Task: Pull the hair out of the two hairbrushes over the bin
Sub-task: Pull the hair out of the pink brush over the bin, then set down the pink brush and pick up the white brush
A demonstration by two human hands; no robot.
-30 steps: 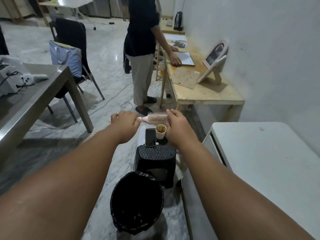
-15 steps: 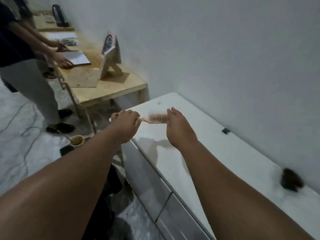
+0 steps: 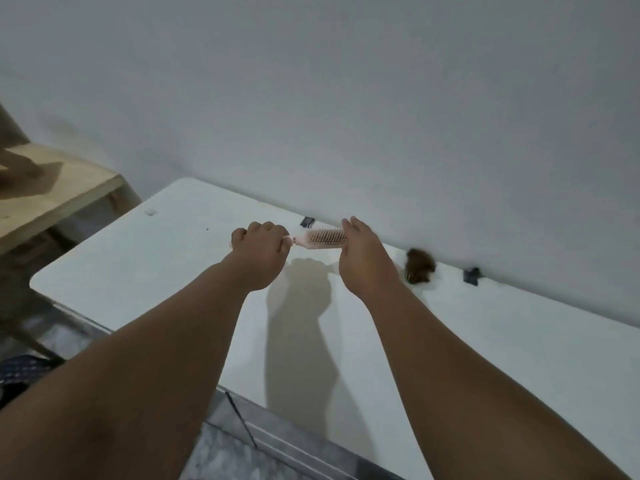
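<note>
The scene is dim and flatly lit, with a cool grey cast over the wall (image 3: 346,98). Light falls from above and behind the viewer, throwing soft shadows of both forearms onto the white tabletop (image 3: 138,265). No glare shows anywhere. The whole frame is slightly soft; the dark hairy clump (image 3: 419,266) by the wall is smeared. Wide-angle distortion swells the forearms toward the lower corners.

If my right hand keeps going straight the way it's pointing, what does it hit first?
Probably the wall. The right hand, at the pink hairbrush head, points up and away over the white table; depth is unclear.
</note>
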